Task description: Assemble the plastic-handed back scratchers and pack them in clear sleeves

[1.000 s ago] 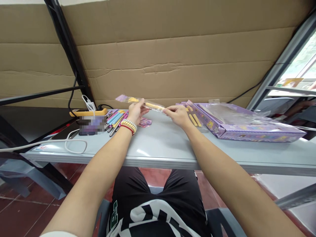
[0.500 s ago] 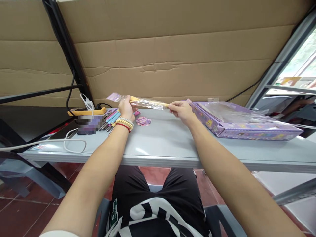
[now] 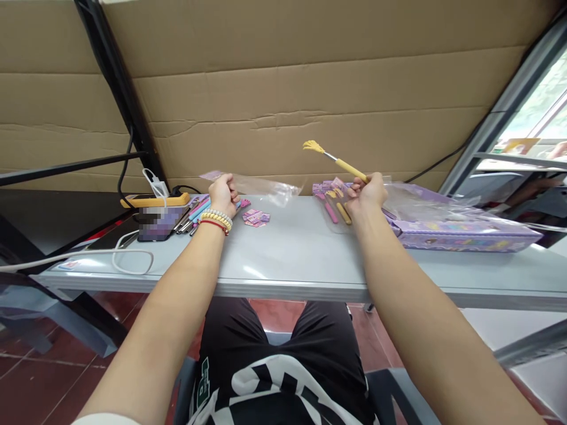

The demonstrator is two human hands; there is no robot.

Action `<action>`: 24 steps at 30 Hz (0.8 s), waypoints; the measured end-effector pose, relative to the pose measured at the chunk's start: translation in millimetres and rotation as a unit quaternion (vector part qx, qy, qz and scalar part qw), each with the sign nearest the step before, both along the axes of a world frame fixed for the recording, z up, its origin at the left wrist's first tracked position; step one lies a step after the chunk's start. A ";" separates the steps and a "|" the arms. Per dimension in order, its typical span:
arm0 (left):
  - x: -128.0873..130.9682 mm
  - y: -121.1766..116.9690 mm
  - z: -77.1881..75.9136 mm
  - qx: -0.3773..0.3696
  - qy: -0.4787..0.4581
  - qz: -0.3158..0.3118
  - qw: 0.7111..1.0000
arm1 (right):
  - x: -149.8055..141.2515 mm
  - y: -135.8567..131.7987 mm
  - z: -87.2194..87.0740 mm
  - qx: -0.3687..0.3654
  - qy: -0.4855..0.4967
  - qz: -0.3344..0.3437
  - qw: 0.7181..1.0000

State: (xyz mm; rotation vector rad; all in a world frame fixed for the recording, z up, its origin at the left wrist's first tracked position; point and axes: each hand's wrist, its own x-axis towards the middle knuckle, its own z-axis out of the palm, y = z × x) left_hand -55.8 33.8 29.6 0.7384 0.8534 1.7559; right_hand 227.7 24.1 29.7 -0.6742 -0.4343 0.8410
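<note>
My right hand (image 3: pixel 367 193) is closed around the handle end of a yellow back scratcher (image 3: pixel 349 168), whose hand-shaped tip points up and left on a short metal rod. My left hand (image 3: pixel 224 193) grips a clear plastic bag (image 3: pixel 270 188) with a purple end; the bag hangs out to the right and holds nothing that I can see. Beside my right wrist, more back scratchers, a pink one (image 3: pixel 331 212) and a yellow one (image 3: pixel 343 213), lie in clear packaging on the table. Small pink cards (image 3: pixel 256 218) are piled between my hands.
At the right lies a purple box (image 3: pixel 469 237) with clear film over it. Several coloured back scratchers (image 3: pixel 199 211) lie bunched left of my left hand, near a phone (image 3: pixel 155 233), a yellow power strip (image 3: pixel 163 200) and white cables. A cardboard wall (image 3: pixel 310 100) stands behind the grey table (image 3: pixel 287 260).
The yellow back scratcher has come out of the plastic bag, and my right hand has carried it up and right. The bag stays in my left hand. Packaged back scratchers now show by the box.
</note>
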 end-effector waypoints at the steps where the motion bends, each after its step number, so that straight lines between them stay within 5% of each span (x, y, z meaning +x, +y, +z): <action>1: 2.3 -1.6 -0.9 -0.006 0.034 -0.035 0.999 | -4.5 -1.1 0.7 0.005 0.003 0.013 1.000; 6: 32.1 -6.3 -15.6 -0.002 0.325 -0.153 0.933 | -31.8 -9.5 4.4 0.010 0.001 0.085 0.996; 12: 55.2 -5.1 -35.8 0.054 0.617 -0.051 0.783 | -42.5 -7.4 -1.0 -0.012 -0.022 0.118 0.993; 15: 57.0 -10.0 -36.8 0.132 0.681 -0.063 0.717 | -43.5 -5.7 -3.8 -0.020 -0.042 0.140 0.989; 17: 58.5 -13.1 -34.6 0.146 0.652 -0.102 0.737 | -45.7 -6.7 -5.0 -0.019 -0.060 0.161 0.985; 20: 60.4 -13.3 -30.0 0.117 0.507 -0.109 0.847 | -52.3 -12.0 -7.8 -0.008 -0.124 0.213 0.969; 24: 59.7 -11.5 -23.4 0.070 0.307 -0.135 0.940 | -63.5 -21.1 -14.9 0.013 -0.296 0.328 0.897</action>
